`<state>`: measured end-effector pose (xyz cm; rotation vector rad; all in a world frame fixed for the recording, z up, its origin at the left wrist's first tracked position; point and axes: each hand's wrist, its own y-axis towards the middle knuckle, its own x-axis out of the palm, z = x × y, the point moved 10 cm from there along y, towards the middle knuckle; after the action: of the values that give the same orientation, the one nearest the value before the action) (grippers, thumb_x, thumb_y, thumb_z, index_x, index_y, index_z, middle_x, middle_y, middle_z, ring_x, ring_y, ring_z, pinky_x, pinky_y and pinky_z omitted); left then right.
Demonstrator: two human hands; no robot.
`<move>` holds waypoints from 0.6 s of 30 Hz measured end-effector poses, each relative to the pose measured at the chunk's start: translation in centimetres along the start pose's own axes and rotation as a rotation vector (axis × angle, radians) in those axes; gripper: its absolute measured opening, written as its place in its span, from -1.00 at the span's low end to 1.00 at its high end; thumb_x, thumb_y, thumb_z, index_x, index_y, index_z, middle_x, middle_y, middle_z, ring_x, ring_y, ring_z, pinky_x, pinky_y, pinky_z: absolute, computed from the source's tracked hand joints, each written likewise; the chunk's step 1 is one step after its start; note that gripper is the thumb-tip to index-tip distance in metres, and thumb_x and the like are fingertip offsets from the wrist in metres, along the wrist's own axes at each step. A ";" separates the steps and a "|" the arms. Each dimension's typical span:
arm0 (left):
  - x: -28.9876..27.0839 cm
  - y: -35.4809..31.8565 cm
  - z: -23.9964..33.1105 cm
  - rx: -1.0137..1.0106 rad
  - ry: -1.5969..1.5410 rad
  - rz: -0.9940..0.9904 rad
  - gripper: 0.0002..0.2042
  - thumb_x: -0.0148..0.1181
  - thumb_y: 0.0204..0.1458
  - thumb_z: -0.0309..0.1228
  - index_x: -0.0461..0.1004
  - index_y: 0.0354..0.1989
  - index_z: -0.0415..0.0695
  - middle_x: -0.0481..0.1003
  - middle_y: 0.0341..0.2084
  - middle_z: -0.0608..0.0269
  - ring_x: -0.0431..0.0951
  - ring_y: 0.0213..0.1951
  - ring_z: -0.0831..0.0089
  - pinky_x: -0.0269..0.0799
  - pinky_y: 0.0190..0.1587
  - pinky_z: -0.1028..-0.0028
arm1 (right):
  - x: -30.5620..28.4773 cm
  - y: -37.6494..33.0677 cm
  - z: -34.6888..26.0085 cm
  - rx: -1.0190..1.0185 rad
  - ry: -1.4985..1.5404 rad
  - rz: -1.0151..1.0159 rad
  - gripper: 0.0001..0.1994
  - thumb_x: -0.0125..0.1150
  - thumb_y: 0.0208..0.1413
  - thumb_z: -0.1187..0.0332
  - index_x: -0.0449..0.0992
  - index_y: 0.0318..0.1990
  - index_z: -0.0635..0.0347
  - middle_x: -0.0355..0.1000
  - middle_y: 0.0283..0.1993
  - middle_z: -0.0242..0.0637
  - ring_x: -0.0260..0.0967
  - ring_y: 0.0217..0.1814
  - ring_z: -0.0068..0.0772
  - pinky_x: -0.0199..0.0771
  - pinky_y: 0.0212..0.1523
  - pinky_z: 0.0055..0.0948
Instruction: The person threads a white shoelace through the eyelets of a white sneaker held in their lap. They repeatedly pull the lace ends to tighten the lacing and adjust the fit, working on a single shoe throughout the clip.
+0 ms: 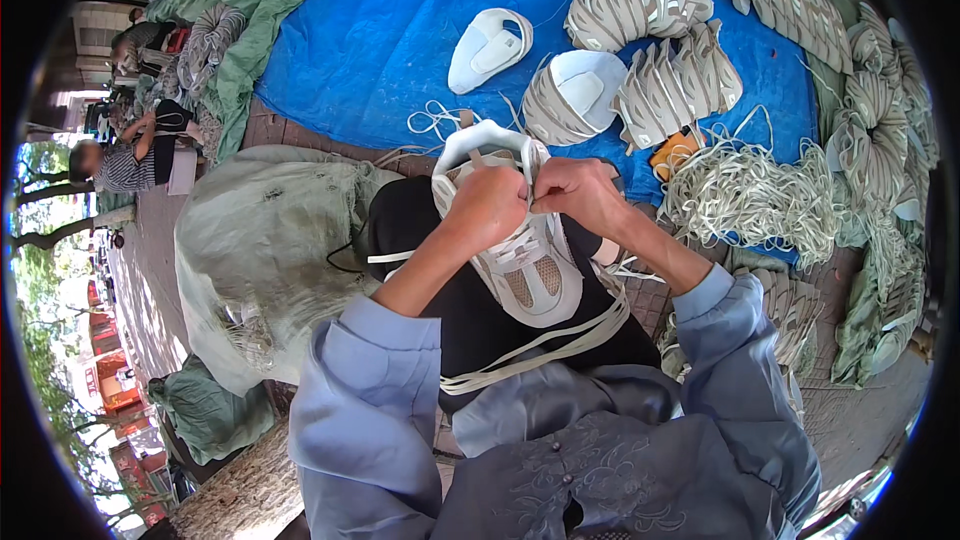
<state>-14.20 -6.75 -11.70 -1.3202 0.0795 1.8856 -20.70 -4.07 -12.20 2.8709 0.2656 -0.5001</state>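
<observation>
A beige and white shoe upper (545, 295) with mesh panels lies across my lap, its toe pointing toward me. Over its throat, my left hand (488, 208) is closed in a pinch on a pale shoelace. Close beside it, my right hand (580, 192) is also closed, pinching the lace near the eyelets; the fingertips partly hide what they grip. White lacing crosses the front of the upper below my hands. Several loose pale laces (545, 352) drape across my dark-covered thighs.
Ahead, a blue tarp (370, 50) bears a single upper (490, 52), stacked uppers (685, 85), and a heap of laces (750, 195) beside an orange object (677, 152). A pale sack (270, 250) stands at my left. More bundled uppers (870, 150) lie right. People (125, 162) sit far left.
</observation>
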 end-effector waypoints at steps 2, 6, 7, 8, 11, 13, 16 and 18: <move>0.1 0.6 0.4 0.066 0.015 -0.067 -0.90 0.01 -0.27 -0.54 0.45 -0.65 -0.28 0.40 -0.74 -0.05 0.46 -0.63 0.12 0.36 -0.53 0.27 | -0.2 0.1 -1.5 -0.127 -0.130 0.001 -0.91 0.21 -0.30 0.53 0.46 -0.54 0.23 0.36 -0.54 -0.32 0.32 -0.49 -0.36 0.30 -0.47 -0.48; 1.4 0.0 -1.6 -0.266 -0.265 -0.350 -0.89 -0.02 -0.25 -0.56 0.43 -0.66 -0.33 0.38 -0.81 0.11 0.38 -0.81 0.39 0.27 -0.73 0.42 | -0.6 0.1 -1.4 -0.067 -0.023 0.013 -0.91 0.21 -0.32 0.53 0.43 -0.57 0.22 0.35 -0.55 -0.32 0.32 -0.48 -0.36 0.30 -0.45 -0.46; 1.4 0.1 -1.5 -0.236 -0.296 -0.334 -0.87 -0.05 -0.24 -0.57 0.41 -0.69 -0.34 0.36 -0.84 0.11 0.37 -0.83 0.41 0.27 -0.76 0.44 | -0.5 0.2 -1.5 -0.084 -0.045 0.020 -0.91 0.21 -0.32 0.53 0.43 -0.58 0.22 0.35 -0.55 -0.32 0.32 -0.47 -0.35 0.30 -0.44 -0.46; 1.4 0.2 -1.3 -0.207 -0.326 -0.320 -0.84 -0.08 -0.23 -0.59 0.40 -0.73 -0.35 0.34 -0.87 0.11 0.36 -0.85 0.44 0.26 -0.78 0.46 | -0.3 0.3 -1.5 -0.099 -0.064 0.028 -0.91 0.21 -0.32 0.52 0.42 -0.58 0.21 0.35 -0.55 -0.32 0.32 -0.47 -0.34 0.30 -0.42 -0.45; 1.5 0.4 -1.0 -0.190 -0.240 -0.320 -0.84 -0.08 -0.23 -0.58 0.41 -0.73 -0.34 0.35 -0.86 0.08 0.38 -0.83 0.39 0.29 -0.75 0.43 | -0.3 -0.4 -4.0 -0.306 -0.340 0.123 -0.93 0.15 -0.31 0.51 0.39 -0.59 0.18 0.31 -0.59 -0.32 0.33 -0.46 -0.28 0.30 -0.38 -0.39; 1.1 0.0 -1.2 -0.208 -0.196 -0.343 -0.83 -0.09 -0.22 -0.58 0.40 -0.74 -0.34 0.35 -0.87 0.09 0.38 -0.83 0.38 0.31 -0.74 0.43 | -0.1 -0.1 -4.7 -0.308 -0.321 0.098 -0.93 0.14 -0.30 0.51 0.39 -0.58 0.17 0.32 -0.58 -0.32 0.33 -0.44 -0.29 0.30 -0.35 -0.39; 1.1 -0.9 -1.2 -0.147 -0.090 -0.395 -0.82 -0.10 -0.23 -0.58 0.39 -0.77 -0.33 0.34 -0.89 0.09 0.38 -0.83 0.36 0.30 -0.74 0.44 | 0.3 0.3 -5.3 -0.288 -0.260 0.026 -0.93 0.14 -0.30 0.51 0.39 -0.57 0.17 0.33 -0.56 -0.33 0.33 -0.42 -0.28 0.29 -0.32 -0.40; 0.8 -2.4 -1.4 -0.126 -0.126 -0.459 -0.83 -0.08 -0.21 -0.58 0.40 -0.74 -0.33 0.33 -0.88 0.14 0.37 -0.84 0.40 0.26 -0.76 0.48 | 0.5 0.4 -5.0 -0.273 -0.202 0.011 -0.93 0.14 -0.31 0.51 0.41 -0.57 0.16 0.33 -0.56 -0.33 0.32 -0.42 -0.28 0.30 -0.31 -0.39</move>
<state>-11.68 -5.39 -12.10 -1.1761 -0.3821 1.5910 -18.61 -3.18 -7.73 2.5341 0.2606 -0.6889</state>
